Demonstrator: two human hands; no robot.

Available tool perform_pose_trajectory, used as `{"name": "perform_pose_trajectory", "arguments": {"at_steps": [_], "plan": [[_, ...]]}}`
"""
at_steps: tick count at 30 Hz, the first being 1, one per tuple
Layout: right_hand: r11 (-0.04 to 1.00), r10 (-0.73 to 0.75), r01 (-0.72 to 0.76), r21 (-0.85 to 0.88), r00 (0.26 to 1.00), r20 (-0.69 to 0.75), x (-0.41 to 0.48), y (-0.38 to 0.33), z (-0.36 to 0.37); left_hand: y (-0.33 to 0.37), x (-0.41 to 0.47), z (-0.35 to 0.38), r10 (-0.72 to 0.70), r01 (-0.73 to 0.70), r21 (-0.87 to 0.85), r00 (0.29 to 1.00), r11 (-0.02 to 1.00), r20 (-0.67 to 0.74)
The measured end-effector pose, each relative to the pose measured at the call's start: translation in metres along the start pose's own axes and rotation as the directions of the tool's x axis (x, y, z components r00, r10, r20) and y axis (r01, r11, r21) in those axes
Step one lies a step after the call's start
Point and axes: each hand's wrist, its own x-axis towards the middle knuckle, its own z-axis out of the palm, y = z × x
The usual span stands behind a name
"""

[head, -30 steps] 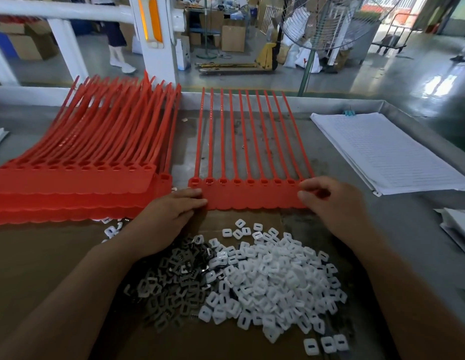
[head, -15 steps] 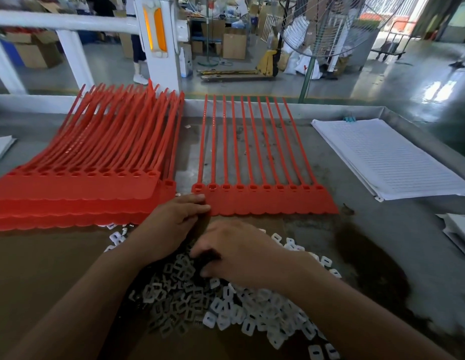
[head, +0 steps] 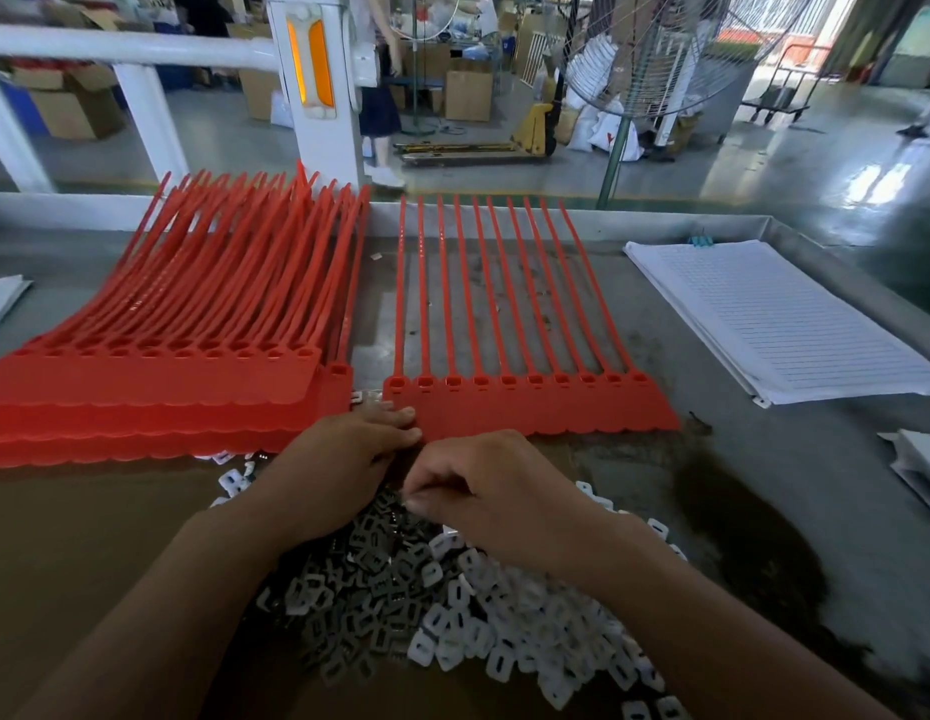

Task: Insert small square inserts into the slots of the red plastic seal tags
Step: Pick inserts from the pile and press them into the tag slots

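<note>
The right hand (head: 494, 491) has left the far right end of the strip of red seal tags (head: 530, 407), where it lay a second ago. It has crossed to the pile of small square inserts (head: 504, 615) and now hovers over the pile's far edge, above the darker grey pieces (head: 379, 563). Its fingers are curled, with thumb and fingertips (head: 416, 504) drawn together. Whether an insert is pinched between them I cannot tell, since the hand hides it.

The left hand (head: 348, 459) has stayed put, its fairly straight fingers resting on the near left corner of the strip and steadying it on the surface (head: 764, 485). The strip lies flat just beyond both hands, beside the tall stack of tags (head: 156, 392). No white shows in the row of slots (head: 397, 381).

This looks like the pick-up for the first slot, nearest the left hand, so the filling has not begun.
</note>
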Motion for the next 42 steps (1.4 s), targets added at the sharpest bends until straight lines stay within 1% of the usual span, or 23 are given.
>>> {"name": "perform_pose_trajectory", "arguments": {"at_steps": [3, 7, 10, 15, 17, 21, 24, 26, 28, 30, 33, 37, 42], "plan": [[0.997, 0.059, -0.059, 0.042, 0.998, -0.007, -0.001, 0.002, -0.001, 0.0, -0.002, -0.002, 0.003, -0.003, 0.004, 1.0, 1.0, 0.018], [0.991, 0.12, -0.113, 0.069, 0.988, -0.1, -0.001, 0.008, -0.005, 0.01, -0.003, 0.004, -0.024, 0.025, 0.018, 0.998, 1.0, -0.05], [0.984, 0.161, -0.146, 0.102, 0.973, -0.162, -0.001, 0.013, -0.01, 0.012, -0.003, 0.007, -0.045, 0.047, 0.086, 0.999, 0.995, -0.03], [0.965, 0.227, -0.195, 0.173, 0.955, -0.19, 0.001, 0.019, -0.017, 0.009, -0.002, 0.005, -0.062, 0.062, 0.042, 0.998, 0.997, 0.001], [0.97, 0.221, -0.195, 0.143, 0.954, -0.204, 0.005, 0.021, -0.019, 0.009, -0.001, 0.004, -0.041, 0.04, 0.021, 0.999, 0.999, 0.009], [0.976, 0.214, -0.216, 0.019, 0.943, -0.255, 0.015, 0.027, -0.029, 0.008, -0.001, 0.002, -0.013, 0.013, -0.009, 1.0, 1.0, 0.008], [0.97, 0.236, -0.242, 0.02, 0.921, -0.31, 0.027, 0.033, -0.038, 0.007, -0.001, 0.002, 0.017, -0.017, -0.012, 1.0, 1.0, 0.004], [0.962, 0.273, -0.265, 0.069, 0.914, -0.3, 0.04, 0.033, -0.041, 0.007, -0.002, 0.001, 0.04, -0.04, -0.018, 0.999, 0.999, 0.0], [0.942, 0.327, -0.295, 0.159, 0.913, -0.245, 0.056, 0.031, -0.039, 0.006, -0.003, 0.001, 0.048, -0.048, -0.032, 0.999, 0.998, -0.003], [0.931, 0.345, -0.301, 0.205, 0.911, -0.226, 0.072, 0.028, -0.034, 0.006, -0.003, 0.001, 0.05, -0.05, -0.034, 0.999, 0.998, -0.011], [0.938, 0.334, -0.294, 0.185, 0.908, -0.252, 0.092, 0.028, -0.025, 0.006, -0.003, 0.003, 0.046, -0.046, -0.033, 0.999, 0.998, -0.016], [0.905, 0.423, -0.395, 0.161, 0.879, -0.219, 0.107, 0.036, -0.011, 0.004, -0.002, 0.003, 0.079, -0.08, -0.019, 0.996, 0.997, -0.03], [0.896, 0.445, -0.429, 0.116, 0.865, -0.232, 0.111, 0.042, -0.004, 0.001, -0.001, 0.005, 0.077, -0.077, -0.008, 0.997, 0.997, -0.019]]}}
